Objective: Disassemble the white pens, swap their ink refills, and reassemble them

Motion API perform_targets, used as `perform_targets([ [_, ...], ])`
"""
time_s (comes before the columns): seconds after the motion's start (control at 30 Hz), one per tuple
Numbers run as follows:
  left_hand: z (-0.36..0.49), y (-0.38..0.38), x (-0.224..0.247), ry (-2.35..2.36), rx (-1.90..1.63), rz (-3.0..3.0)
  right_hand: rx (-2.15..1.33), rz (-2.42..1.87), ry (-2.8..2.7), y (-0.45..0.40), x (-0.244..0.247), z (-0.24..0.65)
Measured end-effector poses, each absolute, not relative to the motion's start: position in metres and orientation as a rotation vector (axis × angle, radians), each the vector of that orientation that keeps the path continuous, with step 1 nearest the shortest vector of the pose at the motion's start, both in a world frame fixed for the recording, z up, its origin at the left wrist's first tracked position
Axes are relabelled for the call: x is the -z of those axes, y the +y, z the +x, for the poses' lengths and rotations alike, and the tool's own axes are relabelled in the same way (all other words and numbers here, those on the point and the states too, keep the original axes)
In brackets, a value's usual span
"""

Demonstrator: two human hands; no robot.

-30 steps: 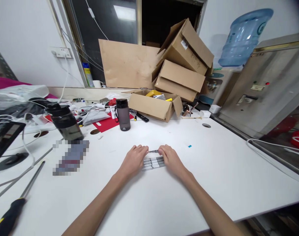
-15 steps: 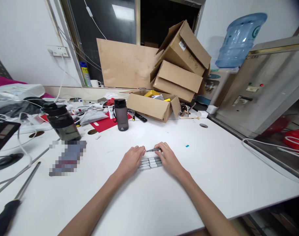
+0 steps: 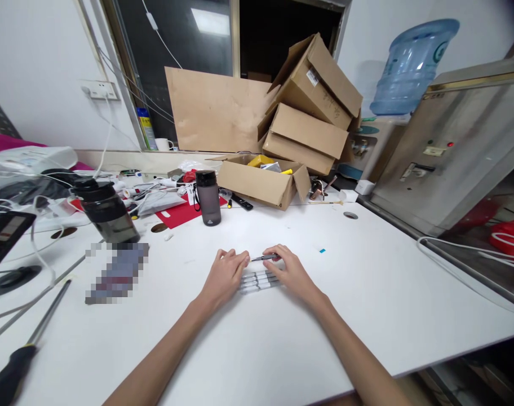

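Between my two hands is a thin dark pen [image 3: 263, 257], lying roughly level above the white table [image 3: 240, 349]. My right hand [image 3: 288, 268] pinches its right part between thumb and fingers. My left hand [image 3: 227, 273] is closed at the pen's left tip, with thumb and forefinger pressed together there. Just below, several similar grey and clear pens [image 3: 259, 281] lie side by side in a row on the table. The ends of this row are partly hidden by my hands.
A dark cup [image 3: 208, 200] and an open cardboard box [image 3: 257, 181] stand behind my hands. At the left are a black-lidded bottle [image 3: 107, 211], a blurred-out flat item [image 3: 119, 273] and a screwdriver [image 3: 18, 358]. A blue scrap [image 3: 322, 251] lies to the right.
My right hand has shifted slightly to the right along the pen, showing more of it. The fingers of my left hand have lifted and bent a little. The row of pens has stayed put.
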State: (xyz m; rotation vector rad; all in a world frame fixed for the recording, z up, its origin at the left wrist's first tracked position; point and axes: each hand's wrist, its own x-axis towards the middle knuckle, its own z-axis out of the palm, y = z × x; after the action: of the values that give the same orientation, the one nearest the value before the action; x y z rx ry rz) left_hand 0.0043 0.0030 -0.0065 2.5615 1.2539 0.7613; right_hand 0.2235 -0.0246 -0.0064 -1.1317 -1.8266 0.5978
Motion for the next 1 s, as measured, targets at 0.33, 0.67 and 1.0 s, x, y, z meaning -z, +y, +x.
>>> perform_targets([
  [0.33,0.006,0.001,0.005,1.215,-0.769,2.483,-0.906,-1.047,-1.687,-0.015,0.013,0.233],
  [0.67,0.008,0.001,0.007,1.185,-0.742,2.484,-0.889,-1.037,-1.687,-0.017,0.014,0.231],
  [1.0,0.007,0.001,0.008,1.182,-0.775,2.444,-0.891,-0.991,-1.656,-0.02,0.011,0.226],
])
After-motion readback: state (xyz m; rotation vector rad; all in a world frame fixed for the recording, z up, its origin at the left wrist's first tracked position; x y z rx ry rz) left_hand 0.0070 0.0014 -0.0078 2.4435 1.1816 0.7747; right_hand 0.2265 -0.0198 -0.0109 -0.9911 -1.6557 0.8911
